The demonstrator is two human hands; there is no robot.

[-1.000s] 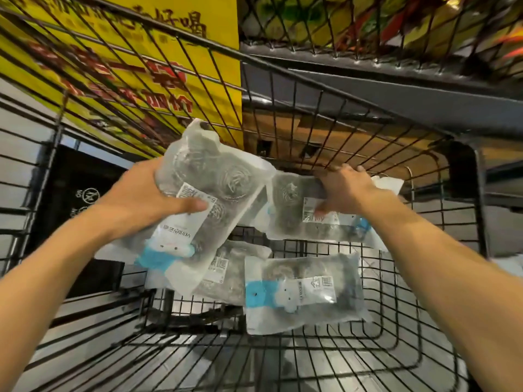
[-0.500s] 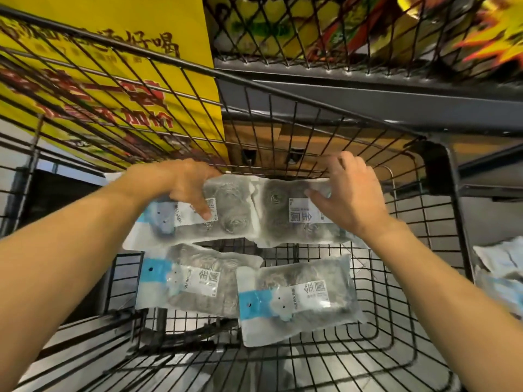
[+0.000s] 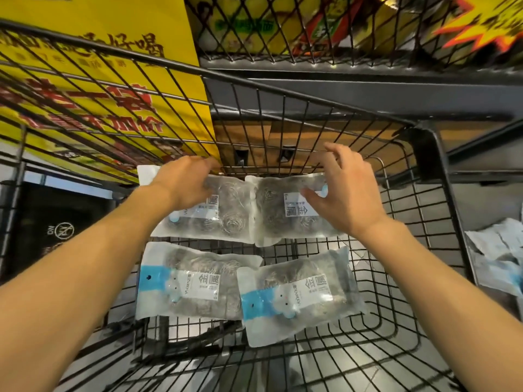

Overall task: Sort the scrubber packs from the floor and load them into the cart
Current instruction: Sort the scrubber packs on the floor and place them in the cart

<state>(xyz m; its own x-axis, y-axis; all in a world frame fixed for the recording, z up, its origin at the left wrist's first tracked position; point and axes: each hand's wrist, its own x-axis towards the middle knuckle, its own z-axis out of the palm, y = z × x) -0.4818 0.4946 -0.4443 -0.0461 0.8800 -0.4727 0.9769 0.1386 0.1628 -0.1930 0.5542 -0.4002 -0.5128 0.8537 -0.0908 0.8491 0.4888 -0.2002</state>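
Note:
Several clear scrubber packs lie flat on the wire floor of the black cart (image 3: 441, 199). Two sit side by side at the far end: the far-left pack (image 3: 229, 219) and the far-right pack (image 3: 278, 222). Two more lie nearer me: the near-left pack (image 3: 195, 281) and the near-right pack (image 3: 300, 292), both with blue bands. My left hand (image 3: 184, 185) rests with relaxed fingers on the far-left pack. My right hand (image 3: 345, 193) is spread open just over the right end of the far-right pack and holds nothing.
More scrubber packs (image 3: 498, 250) lie on the floor outside the cart at the right. A yellow sign (image 3: 113, 66) stands behind the cart's left wall. A wire shelf of goods (image 3: 311, 29) hangs over the far end.
Both hands have lowered their packs flat onto the cart floor at the far end and let go. The right hand's fingers have lifted and spread.

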